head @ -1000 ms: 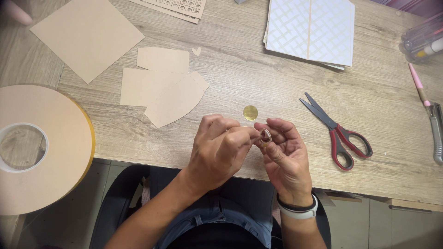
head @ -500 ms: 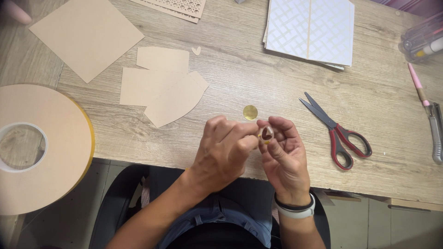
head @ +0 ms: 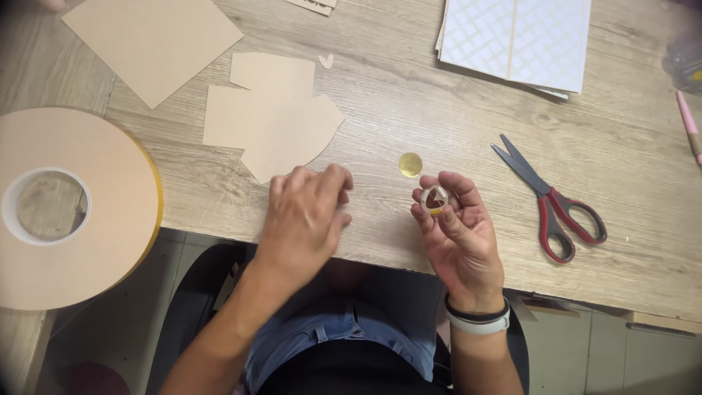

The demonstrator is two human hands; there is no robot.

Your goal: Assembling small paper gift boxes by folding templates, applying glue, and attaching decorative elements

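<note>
My right hand (head: 461, 234) pinches a small round clear case (head: 436, 199) between thumb and fingers; inside it shows a brown heart-like shape. A small gold disc (head: 410, 164) lies on the wooden table just above that hand. My left hand (head: 307, 212) rests palm down near the table's front edge, fingers curled, a short way left of the case. I cannot tell whether anything is under its fingertips. Cut beige paper pieces (head: 274, 113) lie just beyond the left hand.
A large roll of tape (head: 80, 212) sits at the left. A beige paper square (head: 150, 40) lies at the back left, patterned white sheets (head: 515, 40) at the back right. Red-handled scissors (head: 552, 197) lie to the right, a pink pen (head: 689, 124) at the far right.
My left hand has pulled away to the left from the right hand. The right hand now holds the small round case alone, turned up toward the camera.
</note>
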